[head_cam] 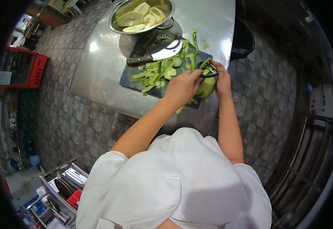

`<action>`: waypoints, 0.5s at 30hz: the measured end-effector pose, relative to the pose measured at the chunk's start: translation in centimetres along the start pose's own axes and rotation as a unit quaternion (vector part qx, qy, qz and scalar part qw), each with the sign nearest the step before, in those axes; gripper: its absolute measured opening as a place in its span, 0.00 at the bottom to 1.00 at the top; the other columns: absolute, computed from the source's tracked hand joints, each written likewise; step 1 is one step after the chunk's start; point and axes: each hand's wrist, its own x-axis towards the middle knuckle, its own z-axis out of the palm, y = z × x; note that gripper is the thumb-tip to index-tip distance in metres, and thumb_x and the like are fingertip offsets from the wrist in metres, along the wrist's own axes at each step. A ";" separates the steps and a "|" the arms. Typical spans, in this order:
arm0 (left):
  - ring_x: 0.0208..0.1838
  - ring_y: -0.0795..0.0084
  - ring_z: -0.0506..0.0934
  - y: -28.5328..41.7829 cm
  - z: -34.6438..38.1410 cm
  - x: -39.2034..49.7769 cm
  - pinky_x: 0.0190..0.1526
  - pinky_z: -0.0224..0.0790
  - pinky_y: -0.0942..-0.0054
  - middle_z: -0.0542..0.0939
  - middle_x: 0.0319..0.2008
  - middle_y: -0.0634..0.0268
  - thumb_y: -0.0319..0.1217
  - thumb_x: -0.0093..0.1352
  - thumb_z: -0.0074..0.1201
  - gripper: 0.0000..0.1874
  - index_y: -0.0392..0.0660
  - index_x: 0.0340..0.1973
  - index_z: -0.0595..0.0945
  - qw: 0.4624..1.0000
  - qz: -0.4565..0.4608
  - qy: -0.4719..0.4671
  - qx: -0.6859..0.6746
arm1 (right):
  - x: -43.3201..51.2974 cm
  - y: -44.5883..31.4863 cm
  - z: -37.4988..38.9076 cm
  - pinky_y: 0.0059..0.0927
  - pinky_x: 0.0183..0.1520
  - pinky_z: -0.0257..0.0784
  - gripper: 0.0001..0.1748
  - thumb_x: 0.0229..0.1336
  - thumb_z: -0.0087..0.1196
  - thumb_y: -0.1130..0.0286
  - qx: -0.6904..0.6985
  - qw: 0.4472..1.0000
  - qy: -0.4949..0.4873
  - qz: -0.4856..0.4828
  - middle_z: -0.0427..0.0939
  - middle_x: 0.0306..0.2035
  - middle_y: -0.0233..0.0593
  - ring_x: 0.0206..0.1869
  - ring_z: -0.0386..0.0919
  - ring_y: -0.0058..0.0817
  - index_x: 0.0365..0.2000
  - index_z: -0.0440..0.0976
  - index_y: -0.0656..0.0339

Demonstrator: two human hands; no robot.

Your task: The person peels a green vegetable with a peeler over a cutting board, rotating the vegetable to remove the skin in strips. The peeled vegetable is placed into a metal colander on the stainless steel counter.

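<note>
My left hand (183, 86) grips a dark blue peeler (210, 75) over a partly peeled green fruit (208, 86), likely an unripe papaya. Against the fruit's right side, my right hand (223, 80) steadies it, fingers near the peeler's far end. A strip of green peel lies at the peeler's blade. Below is a dark blue cutting board (125, 78), strewn with green peelings (152, 73) and cut end pieces. A knife with a broad blade and a brown handle (140, 60) rests on the board, left of the peelings.
A metal colander (113, 24) holding several pale, seeded fruit halves (130, 19) stands at the far side of the steel table (97, 74). Beyond the right table edge is a black container (245, 40). A red-framed cabinet (37, 70) is at far left; a rack with trays (65, 186) stands lower left.
</note>
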 end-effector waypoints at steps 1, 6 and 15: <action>0.28 0.56 0.78 0.0 -0.2 0.0 0.29 0.70 0.60 0.76 0.26 0.59 0.34 0.68 0.53 0.12 0.52 0.47 0.79 1.000 0.000 0.000 0.004 | -0.1 -0.3 -0.2 0.24 0.57 0.66 0.22 0.69 0.45 0.57 0.005 0.999 -0.038 -0.001 0.76 0.51 0.38 0.53 0.73 0.24 0.51 0.72 0.65; 0.26 0.56 0.78 0.0 -0.9 0.2 0.28 0.70 0.60 0.76 0.26 0.60 0.34 0.68 0.54 0.12 0.53 0.47 0.80 0.998 -0.004 -0.001 0.066 | 0.0 -1.7 -1.1 0.27 0.63 0.61 0.26 0.71 0.39 0.55 -0.013 0.989 -0.148 0.027 0.69 0.59 0.39 0.59 0.67 0.26 0.58 0.68 0.63; 0.25 0.58 0.77 -1.2 -0.3 -0.8 0.26 0.70 0.63 0.75 0.26 0.60 0.31 0.67 0.55 0.15 0.51 0.50 0.79 0.998 0.005 0.030 0.057 | -0.2 -1.1 0.1 0.27 0.63 0.58 0.21 0.71 0.39 0.59 -0.191 0.973 -0.100 -0.082 0.69 0.54 0.39 0.59 0.65 0.27 0.53 0.74 0.61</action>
